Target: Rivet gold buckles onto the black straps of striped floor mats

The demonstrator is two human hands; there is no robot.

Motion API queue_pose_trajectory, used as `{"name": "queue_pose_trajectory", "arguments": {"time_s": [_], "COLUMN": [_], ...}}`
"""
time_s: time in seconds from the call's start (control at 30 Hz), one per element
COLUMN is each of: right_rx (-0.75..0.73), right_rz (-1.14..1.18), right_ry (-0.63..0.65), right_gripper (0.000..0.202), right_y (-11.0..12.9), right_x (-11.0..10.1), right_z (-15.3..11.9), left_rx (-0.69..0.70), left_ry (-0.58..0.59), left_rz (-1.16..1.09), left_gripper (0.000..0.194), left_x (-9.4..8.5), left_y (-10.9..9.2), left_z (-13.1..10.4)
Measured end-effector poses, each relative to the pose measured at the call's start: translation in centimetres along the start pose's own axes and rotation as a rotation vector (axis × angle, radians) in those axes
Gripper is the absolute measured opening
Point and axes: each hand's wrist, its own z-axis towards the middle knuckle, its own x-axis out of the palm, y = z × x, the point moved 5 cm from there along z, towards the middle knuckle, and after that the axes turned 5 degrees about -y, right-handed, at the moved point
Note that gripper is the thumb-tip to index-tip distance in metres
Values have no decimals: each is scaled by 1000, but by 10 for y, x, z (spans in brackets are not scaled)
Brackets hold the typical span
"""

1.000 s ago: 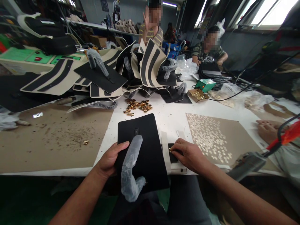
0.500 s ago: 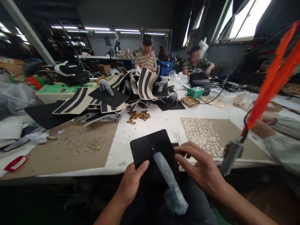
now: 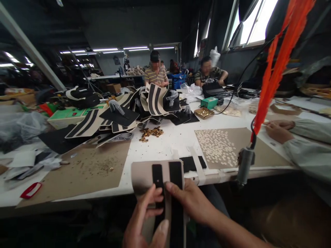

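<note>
The striped panel point(image 3: 137, 171), at the table's point(image 3: 178, 136) near edge, shows no ring fastened on its face; many rings point(image 3: 216, 146) lie loose. Earlier its black side faced up. The right hand point(image 3: 195, 203) now pinches its side; the left hand point(image 3: 137, 225) has spread fingers over it, contact unclear

white table point(image 3: 178, 141) bearing brass pieces point(image 3: 152, 132) and brown sheets point(image 3: 258, 146).

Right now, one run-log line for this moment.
left hand: fingers spread at striped panel | right hand: grips panel's right edge, thumb on face | table: gold metal pieces, pale rings on brown sheet
</note>
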Motion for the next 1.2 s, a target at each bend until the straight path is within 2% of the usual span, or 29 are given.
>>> {"name": "queue_pose_trajectory", "arguments": {"time_s": [0.07, 0.17, 0.23, 0.33, 0.47, 0.57, 0.7, 0.8, 0.87, 0.97, 1.2], "right_rx": [45, 133, 187, 231, 254, 205, 66, 97, 138, 191, 260], "right_rz": [-25, -92, -111, -65, -42, -232, -732, -1103, -1257, -1285, -1141], "right_ry": [-67, -38, -21, -85, -213, -273, -370, -422, -412, -391, -440], "right_gripper": [51, 54, 57, 57, 56, 55, 40, 32, 31, 30, 27], "right_y": [-15, -41, -57, -70, -67, -52, -26, -17, -16, -18, -15], "right_x": [-24, -45, -53, -66, -86, -96, -109, -120, -126, -132, -145], "right_z": [3, -6, -17, -29, -25, -3, 41, 68, 77, 80, 89], "left_rx": [-51, -216, -333, -482, -569, -574, -535, -453, -374, -300, -273], "left_ry": [-47, -24, 130, 400, 521, 534, 506, 535, 579, 634, 657], "left_rz": [18, 2, -41, -158, -327, -214, -50, 108, 224, 286, 228], "left_gripper": [67, 81, 80, 74, 54, 43, 37, 26, 19, 16, 21], "left_x": [1, 9, 26, 56, 83, 97, 117, 131, 137, 142, 142], "left_y": [9, 31, 45, 58, 66, 71, 69, 65, 64, 68, 75], "left_z": [22, 52, 57, 47, 44, 60, 100, 127, 138, 142, 137]}}
